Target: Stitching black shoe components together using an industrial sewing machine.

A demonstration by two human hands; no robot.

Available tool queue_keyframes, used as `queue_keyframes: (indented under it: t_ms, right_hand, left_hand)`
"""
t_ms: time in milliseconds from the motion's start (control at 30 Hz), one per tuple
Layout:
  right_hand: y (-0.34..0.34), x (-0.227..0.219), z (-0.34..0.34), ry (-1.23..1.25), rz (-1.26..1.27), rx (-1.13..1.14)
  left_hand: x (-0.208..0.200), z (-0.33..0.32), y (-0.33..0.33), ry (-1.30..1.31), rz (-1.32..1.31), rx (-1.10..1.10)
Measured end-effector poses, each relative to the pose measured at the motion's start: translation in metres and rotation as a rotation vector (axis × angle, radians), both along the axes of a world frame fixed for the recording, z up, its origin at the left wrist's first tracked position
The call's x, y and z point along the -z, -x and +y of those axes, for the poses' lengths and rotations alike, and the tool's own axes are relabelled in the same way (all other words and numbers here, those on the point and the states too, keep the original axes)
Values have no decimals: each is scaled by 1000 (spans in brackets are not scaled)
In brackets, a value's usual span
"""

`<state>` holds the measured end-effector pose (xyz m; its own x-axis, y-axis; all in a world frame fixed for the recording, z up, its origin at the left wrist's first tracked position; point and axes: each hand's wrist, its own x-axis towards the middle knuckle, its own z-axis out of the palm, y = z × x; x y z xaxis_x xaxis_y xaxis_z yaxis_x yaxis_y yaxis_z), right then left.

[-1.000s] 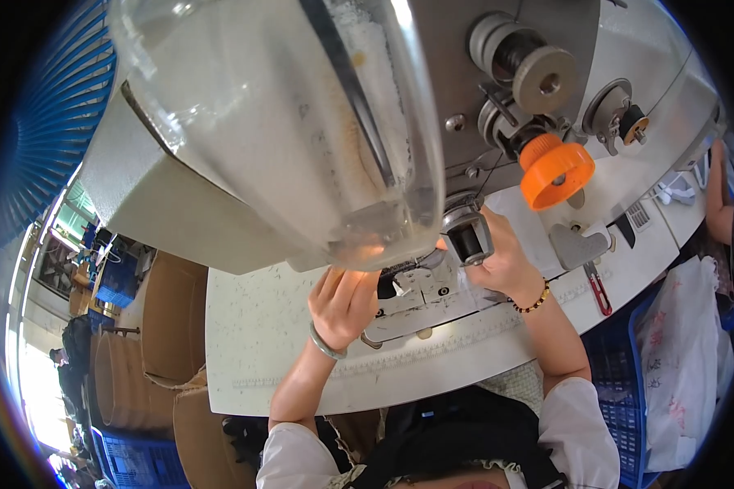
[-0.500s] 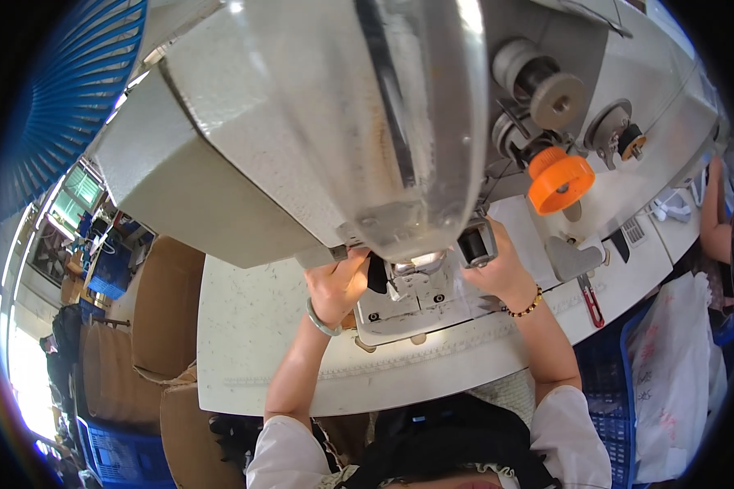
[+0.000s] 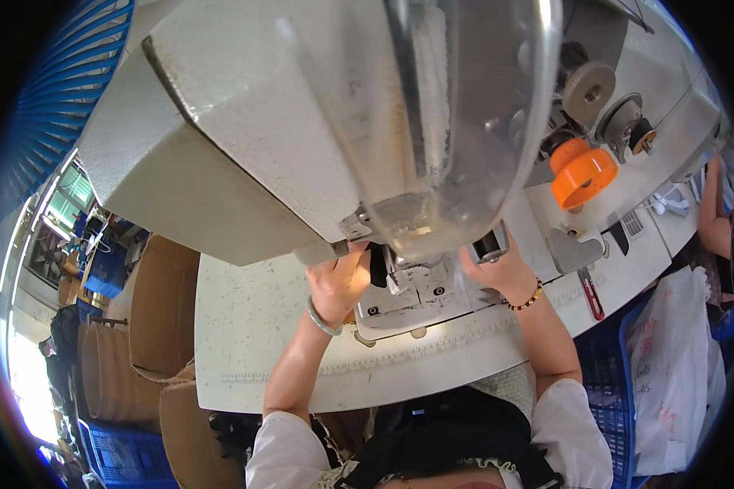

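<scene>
A large pale sewing machine [image 3: 245, 163] with a clear curved guard [image 3: 473, 106] fills the top middle. Under its head, my left hand [image 3: 334, 289] is closed, with curled fingers at the left of the needle area. A small black piece [image 3: 378, 269] shows right beside those fingers; whether they grip it is hidden. My right hand [image 3: 504, 273] is on the other side of the needle area, behind a dark cylinder in a metal bracket [image 3: 489, 244]. Its fingertips are partly covered by the machine. Between both hands lies the metal needle plate [image 3: 416, 295].
A ruler strip [image 3: 408, 354] runs along the white table's [image 3: 245, 326] near edge. An orange knob [image 3: 583, 175] sticks out at right. Small red-handled snips [image 3: 591, 293] lie below a grey plate. Cardboard boxes [image 3: 163, 301] stand left; a blue crate [image 3: 607, 391] and white sack [image 3: 669, 367] stand right.
The machine's head and clear guard look larger and shifted, the guard rightward, as my view has moved. Both hands stay in nearly the same places.
</scene>
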<state>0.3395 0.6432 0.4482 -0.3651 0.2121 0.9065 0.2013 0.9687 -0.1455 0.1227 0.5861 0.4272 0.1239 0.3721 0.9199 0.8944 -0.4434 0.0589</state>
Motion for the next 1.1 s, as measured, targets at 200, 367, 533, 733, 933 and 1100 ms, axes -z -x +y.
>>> queue_keyframes:
  t_ms: [200,367,533,733,933,1100]
  right_hand:
    - [11,26,7,442,259,-103]
    - [26,37,35,425,404,-161]
    - [19,24,66,299,-69,30]
    - [31,15,60,220,-70,-11]
    - [27,19,78,29,-256,-166]
    - [42,18,61,178,-19,-120]
  left_hand:
    - [-12,0,-16,223,57,-265]
    - [9,37,11,203,194,-212]
    - [34,77,27,325,-47,-51]
    - [64,91,50,418,-345,200]
    - [16,68,15,278,-153,241]
    - [12,64,30,35,-103,193]
